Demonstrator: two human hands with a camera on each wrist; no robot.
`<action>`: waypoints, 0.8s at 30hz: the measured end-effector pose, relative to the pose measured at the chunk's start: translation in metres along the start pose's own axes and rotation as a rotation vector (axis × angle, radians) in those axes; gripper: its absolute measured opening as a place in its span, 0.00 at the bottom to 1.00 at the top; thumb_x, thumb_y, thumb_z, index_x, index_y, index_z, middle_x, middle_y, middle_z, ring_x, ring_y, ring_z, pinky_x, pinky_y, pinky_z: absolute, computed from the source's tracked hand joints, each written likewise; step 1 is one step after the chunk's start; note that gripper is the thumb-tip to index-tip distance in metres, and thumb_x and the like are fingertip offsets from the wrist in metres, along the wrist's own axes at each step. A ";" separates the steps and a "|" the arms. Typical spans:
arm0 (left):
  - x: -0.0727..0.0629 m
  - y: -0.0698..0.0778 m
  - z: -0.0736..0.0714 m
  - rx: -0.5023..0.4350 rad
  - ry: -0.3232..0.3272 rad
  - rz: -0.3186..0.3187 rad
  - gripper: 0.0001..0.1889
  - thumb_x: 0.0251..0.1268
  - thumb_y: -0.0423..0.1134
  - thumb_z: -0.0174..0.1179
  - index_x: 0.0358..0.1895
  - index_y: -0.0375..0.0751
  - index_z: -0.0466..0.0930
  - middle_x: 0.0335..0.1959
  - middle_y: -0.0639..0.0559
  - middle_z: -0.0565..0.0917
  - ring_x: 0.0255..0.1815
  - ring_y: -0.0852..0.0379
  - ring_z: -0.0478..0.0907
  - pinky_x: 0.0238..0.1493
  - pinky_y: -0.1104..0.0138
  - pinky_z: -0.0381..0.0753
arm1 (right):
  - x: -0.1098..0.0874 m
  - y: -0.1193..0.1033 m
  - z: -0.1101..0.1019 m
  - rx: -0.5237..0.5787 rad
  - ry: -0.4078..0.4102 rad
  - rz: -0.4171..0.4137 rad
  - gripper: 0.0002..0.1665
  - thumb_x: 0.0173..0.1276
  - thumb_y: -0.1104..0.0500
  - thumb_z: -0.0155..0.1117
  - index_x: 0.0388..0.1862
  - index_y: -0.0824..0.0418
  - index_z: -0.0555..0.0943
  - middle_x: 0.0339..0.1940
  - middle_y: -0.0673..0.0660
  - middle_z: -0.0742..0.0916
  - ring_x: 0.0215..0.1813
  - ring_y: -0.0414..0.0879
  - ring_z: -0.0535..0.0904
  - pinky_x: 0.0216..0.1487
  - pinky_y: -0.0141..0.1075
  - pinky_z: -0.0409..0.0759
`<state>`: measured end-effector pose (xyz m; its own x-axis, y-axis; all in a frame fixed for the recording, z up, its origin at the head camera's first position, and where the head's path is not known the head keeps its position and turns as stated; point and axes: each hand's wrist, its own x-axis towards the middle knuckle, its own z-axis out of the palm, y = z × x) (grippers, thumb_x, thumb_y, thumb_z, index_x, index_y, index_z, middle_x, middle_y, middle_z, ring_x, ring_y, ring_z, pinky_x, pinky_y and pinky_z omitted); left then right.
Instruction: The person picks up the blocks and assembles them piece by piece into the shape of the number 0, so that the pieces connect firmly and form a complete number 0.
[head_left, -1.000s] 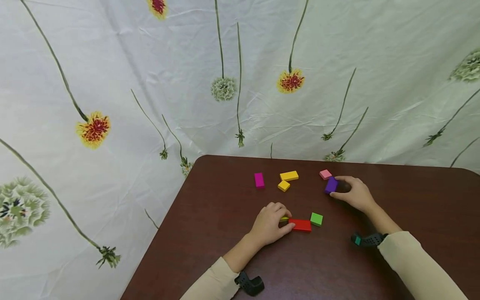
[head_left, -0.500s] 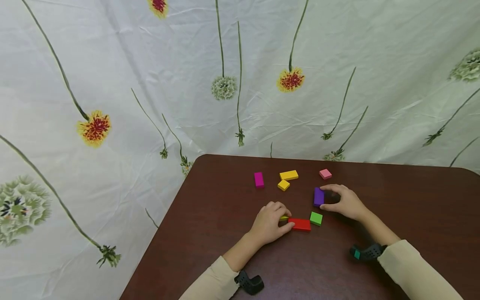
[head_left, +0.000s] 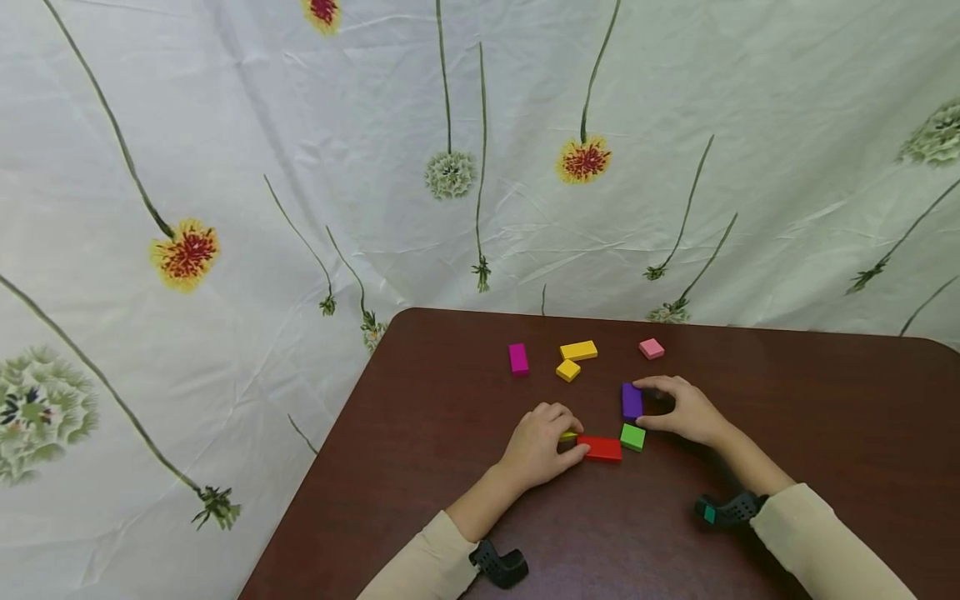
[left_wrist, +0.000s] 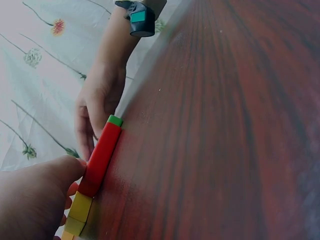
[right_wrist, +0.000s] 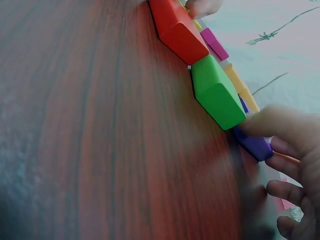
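My left hand (head_left: pixel 542 446) rests at the left end of a red block (head_left: pixel 602 449), thumb on its near edge and fingers curled behind. A yellow block (left_wrist: pixel 77 212) lies against the red block's left end, mostly covered by the hand in the head view. At the red block's right end sits a green block (head_left: pixel 632 437), turned at a slight angle. My right hand (head_left: pixel 686 410) pinches a purple block (head_left: pixel 632 402) between thumb and fingers, just behind the green block. In the right wrist view the thumb is right beside the green block's corner (right_wrist: pixel 220 95).
Farther back on the dark brown table (head_left: pixel 825 433) lie a magenta block (head_left: pixel 518 359), a long yellow block (head_left: pixel 578 350) with a small yellow block (head_left: pixel 567 370) close to it, and a pink block (head_left: pixel 651 348). A flowered cloth (head_left: pixel 360 125) hangs behind the table.
My right hand has brought the purple block from beside the pink one leftward and nearer, up to behind the green block, and turned it straighter. The left hand has stayed put.
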<state>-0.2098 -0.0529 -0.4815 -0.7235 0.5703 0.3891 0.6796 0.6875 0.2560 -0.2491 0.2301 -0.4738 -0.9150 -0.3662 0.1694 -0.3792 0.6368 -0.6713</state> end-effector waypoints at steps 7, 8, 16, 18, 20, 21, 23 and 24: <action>-0.001 0.000 0.000 0.003 0.009 0.003 0.11 0.61 0.50 0.67 0.39 0.48 0.83 0.40 0.57 0.80 0.42 0.58 0.74 0.42 0.66 0.73 | -0.002 0.000 0.001 0.022 -0.005 0.010 0.28 0.61 0.55 0.70 0.59 0.64 0.79 0.52 0.61 0.81 0.46 0.52 0.72 0.42 0.47 0.72; -0.001 0.000 0.000 0.003 0.007 0.001 0.11 0.61 0.50 0.67 0.39 0.48 0.83 0.41 0.57 0.80 0.42 0.58 0.74 0.43 0.66 0.73 | -0.002 -0.001 0.001 0.023 -0.007 0.008 0.28 0.61 0.54 0.70 0.59 0.64 0.79 0.51 0.61 0.81 0.46 0.52 0.72 0.42 0.46 0.72; -0.001 0.001 -0.001 0.006 -0.012 -0.012 0.11 0.61 0.50 0.67 0.39 0.48 0.83 0.41 0.57 0.80 0.42 0.58 0.74 0.43 0.67 0.73 | -0.006 -0.001 0.003 0.031 0.002 -0.014 0.26 0.63 0.56 0.69 0.59 0.64 0.80 0.52 0.61 0.82 0.47 0.53 0.72 0.44 0.48 0.72; -0.001 0.001 0.000 0.006 -0.014 -0.014 0.11 0.61 0.50 0.67 0.39 0.48 0.83 0.41 0.57 0.80 0.42 0.58 0.74 0.43 0.67 0.73 | -0.006 -0.001 0.004 0.036 0.005 -0.019 0.25 0.63 0.57 0.69 0.58 0.64 0.80 0.52 0.61 0.82 0.47 0.53 0.72 0.45 0.48 0.72; -0.001 0.001 0.000 0.006 -0.012 -0.014 0.11 0.61 0.50 0.67 0.39 0.48 0.83 0.41 0.57 0.80 0.42 0.58 0.74 0.43 0.66 0.73 | -0.007 -0.001 0.004 0.039 0.007 -0.023 0.25 0.63 0.57 0.69 0.58 0.64 0.80 0.53 0.61 0.82 0.47 0.53 0.72 0.45 0.48 0.72; -0.001 0.001 0.000 0.007 -0.010 -0.012 0.11 0.61 0.50 0.67 0.39 0.48 0.83 0.41 0.57 0.80 0.42 0.58 0.74 0.43 0.66 0.73 | -0.007 -0.001 0.005 0.041 0.007 -0.024 0.25 0.63 0.57 0.69 0.58 0.63 0.80 0.53 0.61 0.82 0.47 0.53 0.72 0.45 0.48 0.72; -0.001 0.000 0.001 0.008 -0.004 -0.007 0.11 0.61 0.50 0.67 0.39 0.48 0.83 0.41 0.57 0.80 0.42 0.58 0.74 0.43 0.66 0.73 | -0.007 -0.002 0.005 0.044 0.006 -0.027 0.25 0.63 0.57 0.69 0.58 0.63 0.80 0.54 0.62 0.82 0.47 0.53 0.72 0.45 0.48 0.73; -0.001 0.000 0.001 0.010 0.000 -0.004 0.11 0.61 0.50 0.67 0.39 0.48 0.83 0.40 0.57 0.80 0.42 0.58 0.74 0.43 0.67 0.73 | -0.008 -0.002 0.005 0.045 0.007 -0.029 0.25 0.63 0.57 0.69 0.58 0.64 0.80 0.54 0.62 0.82 0.47 0.53 0.72 0.45 0.49 0.73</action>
<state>-0.2094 -0.0529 -0.4831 -0.7265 0.5672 0.3880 0.6751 0.6945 0.2488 -0.2407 0.2284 -0.4772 -0.9049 -0.3789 0.1940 -0.3988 0.5950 -0.6978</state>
